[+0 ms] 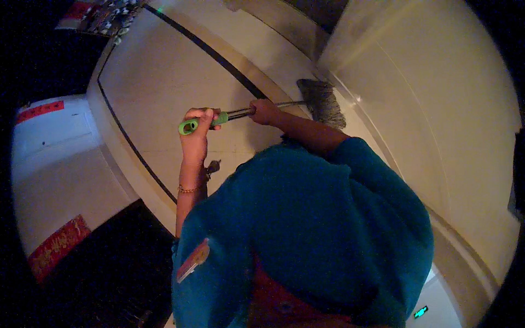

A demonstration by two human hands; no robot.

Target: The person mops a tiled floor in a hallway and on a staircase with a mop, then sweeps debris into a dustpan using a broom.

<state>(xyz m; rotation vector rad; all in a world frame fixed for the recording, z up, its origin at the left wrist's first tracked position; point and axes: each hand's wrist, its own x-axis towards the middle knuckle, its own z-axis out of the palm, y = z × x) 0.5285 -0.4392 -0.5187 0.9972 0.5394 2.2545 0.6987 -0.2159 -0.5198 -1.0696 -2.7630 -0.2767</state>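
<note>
A mop (pixel 324 104) with a grey string head rests on the pale tiled floor, close to the base of the right wall. Its thin metal pole runs left to a green plastic grip with a looped end. My left hand (pixel 202 119) is wrapped round the green grip near that loop. Farther down, my right hand (pixel 264 111) holds the metal pole, between the grip and the mop head. A gold-coloured bracelet circles my left wrist, and a small dark object hangs beside it.
A pale wall (pixel 410 102) with a skirting runs along the right. Dark stripes (pixel 217 57) cross the floor. A red mat (pixel 59 246) lies at the lower left beside a dark area. At the top left is a cluster of small objects (pixel 108 20), too blurred to identify.
</note>
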